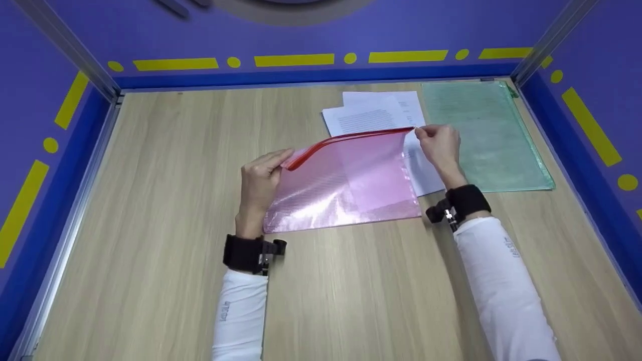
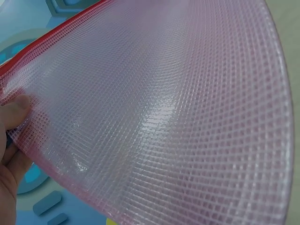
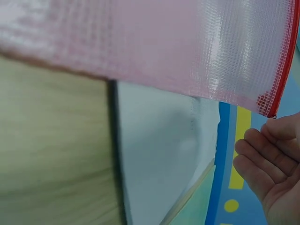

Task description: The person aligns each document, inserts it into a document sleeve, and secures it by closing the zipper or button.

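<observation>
A pink translucent mesh zipper pouch (image 1: 346,180) with a red zipper edge (image 1: 371,133) is held tilted up, its lower edge near the table. My left hand (image 1: 260,180) pinches its upper left corner, thumb on the near face in the left wrist view, where the mesh (image 2: 154,112) fills most of the picture. With thumb and forefinger, my right hand (image 1: 442,145) pinches the zipper's right end; the other fingers (image 3: 255,159) are loosely bent in the right wrist view. A paler rectangle shows through the pouch's right half; whether it lies inside or behind, I cannot tell.
Printed white sheets (image 1: 371,115) lie behind the pouch, partly covered by it. At the back right lies a green mesh zipper pouch (image 1: 491,135), flat on the wooden table (image 1: 165,215). Blue panels (image 1: 301,35) with yellow marks enclose the back and sides.
</observation>
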Demonstrator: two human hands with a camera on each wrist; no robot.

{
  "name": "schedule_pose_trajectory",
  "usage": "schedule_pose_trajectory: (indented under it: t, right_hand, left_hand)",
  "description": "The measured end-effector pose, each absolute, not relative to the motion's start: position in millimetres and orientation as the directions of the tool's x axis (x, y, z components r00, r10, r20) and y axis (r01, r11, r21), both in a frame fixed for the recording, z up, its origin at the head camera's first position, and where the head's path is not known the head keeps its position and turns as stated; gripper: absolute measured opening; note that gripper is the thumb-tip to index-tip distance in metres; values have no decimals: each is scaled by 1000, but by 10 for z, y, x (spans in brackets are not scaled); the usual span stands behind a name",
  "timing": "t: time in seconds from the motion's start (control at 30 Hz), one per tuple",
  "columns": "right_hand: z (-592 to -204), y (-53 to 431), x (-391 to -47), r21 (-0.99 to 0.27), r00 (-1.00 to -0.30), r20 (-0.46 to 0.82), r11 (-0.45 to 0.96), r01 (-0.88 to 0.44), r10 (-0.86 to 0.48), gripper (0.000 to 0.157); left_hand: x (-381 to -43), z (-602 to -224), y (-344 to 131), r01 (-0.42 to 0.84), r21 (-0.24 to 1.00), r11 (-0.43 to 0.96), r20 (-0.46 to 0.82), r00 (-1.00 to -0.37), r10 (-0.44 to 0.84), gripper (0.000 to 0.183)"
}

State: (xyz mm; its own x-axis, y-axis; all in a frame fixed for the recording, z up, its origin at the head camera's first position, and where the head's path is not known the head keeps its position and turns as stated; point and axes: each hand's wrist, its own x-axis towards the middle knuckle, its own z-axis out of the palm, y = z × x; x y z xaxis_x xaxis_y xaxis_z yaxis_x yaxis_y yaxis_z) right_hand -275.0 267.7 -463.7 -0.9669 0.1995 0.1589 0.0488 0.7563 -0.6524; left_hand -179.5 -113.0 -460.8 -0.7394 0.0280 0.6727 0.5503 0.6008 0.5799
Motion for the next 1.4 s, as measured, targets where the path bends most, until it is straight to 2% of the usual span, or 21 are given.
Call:
schedule_pose_trajectory:
  t: [0.13,0.23,0.4,0.57,0.73,0.93,1.17,1.4]
  right_hand:
    - [-4674,2686,-2743,-663,-973,127,746,62,193,27]
    - [-4656,2690,-2728,-664,-977,152,747,11,150,34]
    - [-4524,2587,-2676,-617,-960,281,767,-178,3,54]
    - [-4408,2346,-2634,-522,-903,368,755,-397,-220,59]
    - [-4385,2133,-2619,-468,-867,351,735,-490,-354,60]
    - [-4413,1981,-2664,-434,-838,302,718,-545,-454,57]
    - [-4422,1896,-2738,-450,-844,198,719,-530,-498,53]
    - [-4432,1879,-2764,-438,-822,185,704,-560,-539,20]
  left_hand:
    - [-1773,-4586,-1110,558,575,599,682,-731,26,32]
    - [-1771,-4575,-1103,566,567,598,696,-717,20,33]
    - [-1788,-4574,-1090,579,560,592,712,-702,13,32]
    - [-1782,-4578,-1078,582,561,589,715,-699,11,28]
    - [-1779,-4575,-1058,576,559,596,709,-705,17,28]
    - [-1769,-4547,-1042,593,566,573,710,-704,27,28]
    - [-1758,-4536,-1055,597,563,571,719,-695,18,26]
    - [-1771,-4538,-1058,590,589,552,705,-709,5,21]
